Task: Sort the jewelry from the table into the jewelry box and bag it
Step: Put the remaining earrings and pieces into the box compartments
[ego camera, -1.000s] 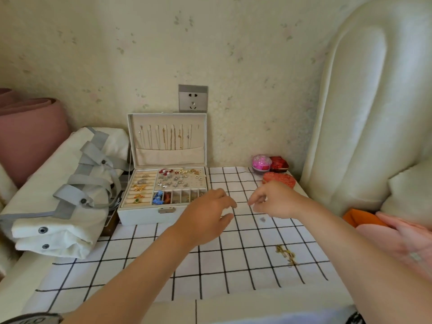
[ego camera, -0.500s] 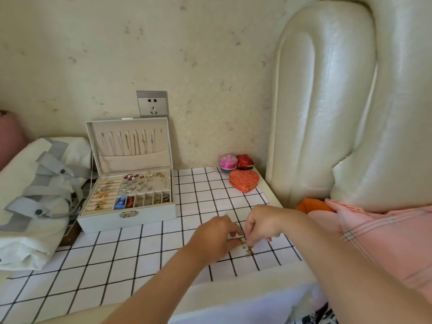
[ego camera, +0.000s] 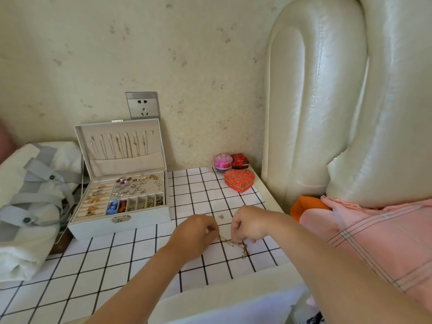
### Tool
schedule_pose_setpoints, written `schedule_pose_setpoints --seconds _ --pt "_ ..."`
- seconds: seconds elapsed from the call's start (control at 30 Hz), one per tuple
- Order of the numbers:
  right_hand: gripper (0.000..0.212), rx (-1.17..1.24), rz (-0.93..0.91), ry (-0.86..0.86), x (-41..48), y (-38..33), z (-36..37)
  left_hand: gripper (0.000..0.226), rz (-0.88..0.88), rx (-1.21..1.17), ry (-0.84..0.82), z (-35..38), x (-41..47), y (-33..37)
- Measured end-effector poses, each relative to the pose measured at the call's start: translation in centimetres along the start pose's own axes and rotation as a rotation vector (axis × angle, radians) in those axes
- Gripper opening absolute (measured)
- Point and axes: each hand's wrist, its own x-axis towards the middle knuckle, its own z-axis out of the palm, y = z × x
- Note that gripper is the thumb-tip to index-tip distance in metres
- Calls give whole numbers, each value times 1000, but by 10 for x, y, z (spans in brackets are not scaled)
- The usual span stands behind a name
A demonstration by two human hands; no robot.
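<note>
A thin gold chain (ego camera: 236, 244) lies on the white checked cloth (ego camera: 117, 265) near the table's front right. My left hand (ego camera: 195, 232) pinches its left end and my right hand (ego camera: 247, 224) pinches it a little further right, with the rest trailing onto the cloth. A small pale piece of jewelry (ego camera: 221, 216) sits on the cloth just behind my hands. The white jewelry box (ego camera: 121, 223) stands open at the left, its tray full of rings and earrings, with necklaces hanging in its lid. The white bag (ego camera: 30, 202) with grey straps lies left of the box.
A red heart-shaped box (ego camera: 239, 180), a pink round box (ego camera: 223, 160) and a small red box (ego camera: 240, 160) stand at the back right corner. A padded cream headboard (ego camera: 327, 101) rises on the right, pink bedding (ego camera: 374, 232) below it. A wall socket (ego camera: 142, 105) is behind the jewelry box.
Both hands came from near the jewelry box back to the table's front right and took hold of the gold chain. The head turned right.
</note>
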Motion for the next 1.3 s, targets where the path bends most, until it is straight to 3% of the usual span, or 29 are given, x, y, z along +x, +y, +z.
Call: schedule_pose_setpoints --seconds 0.17,0.37,0.8,1.1,1.3 --pt "14 191 -65 121 -4 -5 -16 6 -125 -323 12 -14 6 7" --pt "19 603 -142 103 -10 -11 -34 8 -180 -621 112 -36 21 27" --pt "7 772 -308 231 -12 -25 -69 14 -71 -716 65 -98 60 48" --pt "16 894 -381 333 -12 -37 -90 15 -51 -846 87 -126 73 56" --pt "25 877 -371 437 -12 -38 -98 14 -62 -672 118 -126 73 53"
